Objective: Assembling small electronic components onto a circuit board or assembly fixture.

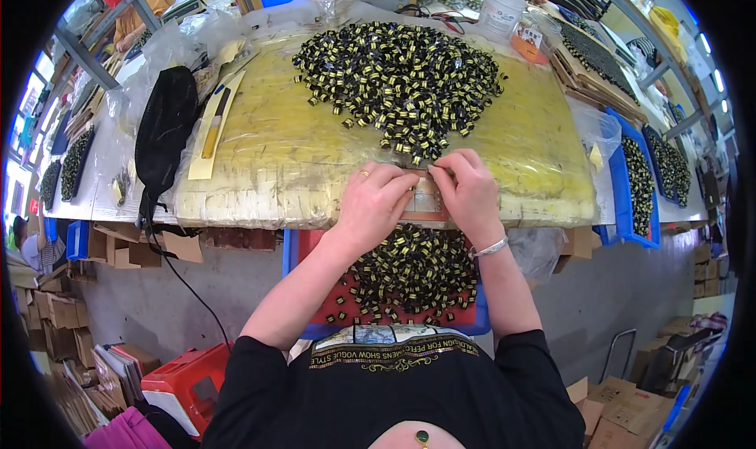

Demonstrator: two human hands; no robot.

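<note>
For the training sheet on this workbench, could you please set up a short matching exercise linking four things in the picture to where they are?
Things:
1. pile of small black-and-yellow parts
2. black bag
3. white tub
4. red tray of parts

Places:
A. left of the board
B. below the table edge, over the lap
C. middle of the yellow board
D. far edge of the table, right of centre

Pairs: 1-C, 2-A, 3-D, 4-B

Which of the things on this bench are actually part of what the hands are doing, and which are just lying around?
In use: left hand and right hand, meeting at a small tray at the bench edge; heap of black-and-yellow parts on the yellow board; red bin of the same parts below.

Lying about: black pouch; white tub; blue bins; cardboard boxes.
</note>
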